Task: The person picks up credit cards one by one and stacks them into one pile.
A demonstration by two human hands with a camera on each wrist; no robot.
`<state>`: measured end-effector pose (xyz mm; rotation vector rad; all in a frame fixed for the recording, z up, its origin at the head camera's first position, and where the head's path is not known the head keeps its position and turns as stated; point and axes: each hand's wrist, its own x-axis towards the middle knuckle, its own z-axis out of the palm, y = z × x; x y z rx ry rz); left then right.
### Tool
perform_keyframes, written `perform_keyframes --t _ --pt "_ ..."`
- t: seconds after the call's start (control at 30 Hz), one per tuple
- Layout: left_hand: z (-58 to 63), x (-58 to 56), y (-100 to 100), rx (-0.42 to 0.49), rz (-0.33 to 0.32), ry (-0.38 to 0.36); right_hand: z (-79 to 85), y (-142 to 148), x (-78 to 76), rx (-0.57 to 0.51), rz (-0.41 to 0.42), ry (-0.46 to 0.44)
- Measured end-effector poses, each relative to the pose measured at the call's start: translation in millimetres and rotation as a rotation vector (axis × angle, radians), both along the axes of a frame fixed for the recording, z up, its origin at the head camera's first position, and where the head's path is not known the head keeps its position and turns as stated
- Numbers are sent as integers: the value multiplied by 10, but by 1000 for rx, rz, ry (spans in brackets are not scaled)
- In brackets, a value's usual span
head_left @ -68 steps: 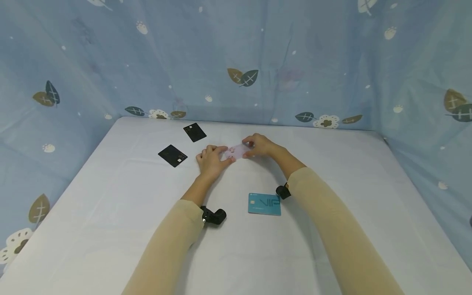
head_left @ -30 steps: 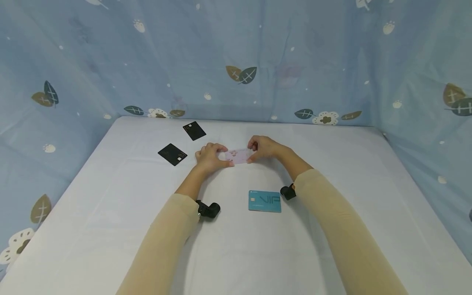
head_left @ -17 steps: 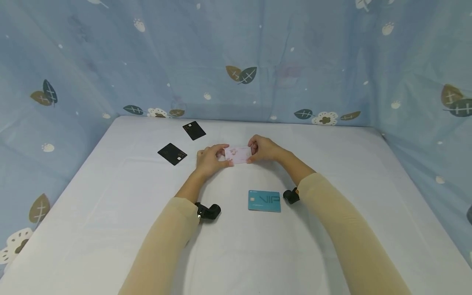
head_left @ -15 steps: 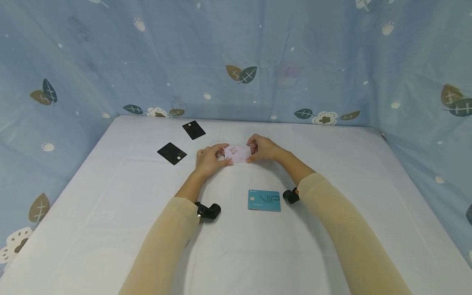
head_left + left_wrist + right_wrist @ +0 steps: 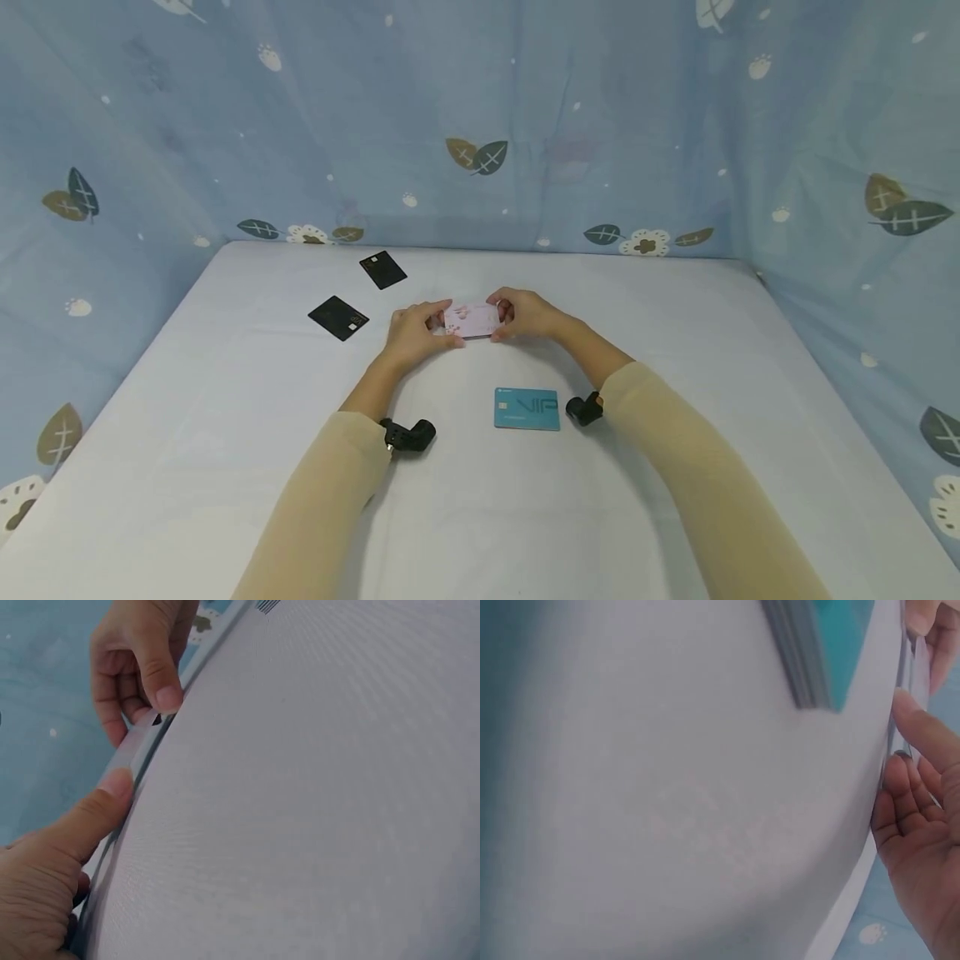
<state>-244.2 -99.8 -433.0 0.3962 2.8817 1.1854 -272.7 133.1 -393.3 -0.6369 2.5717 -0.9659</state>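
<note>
Left hand and right hand, both curled, pinched a pink card at opposite ends, likely to keep it steady, toward the far side of the desk beyond a blue card.

A wide white table is bordered at the back and on both sides by pale blue cloth, which is creased and hung like a curtain. The table's surface is faintly wrinkled, and its side edges are seen slanting inward toward the far edge. The cloth is printed with paired brown and green leaves, white paw prints and small white specks. Along the bottom of the back stretch, white flowers with brown centres are flanked by leaves. Everything is lit softly, and faint shadows are cast on the table.
</note>
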Motion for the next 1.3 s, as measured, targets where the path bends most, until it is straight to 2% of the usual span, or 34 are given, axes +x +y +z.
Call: perform_keyframes --t 0.23,0.5,0.7,0.9,1.13,1.3 --pt "-9 14 11 53 -20 12 25 62 111 29 -11 32" --pt "-36 102 47 162 -70 -50 27 164 219 13 24 65" --pt "18 195 117 215 -82 -103 107 245 346 -3 20 68" --pt "182 301 194 166 -147 -119 196 338 485 -12 11 74" --pt "338 437 281 52 -262 -40 250 457 633 -34 1 70" --pt "396 519 302 39 -287 -27 276 507 734 -48 3 74"
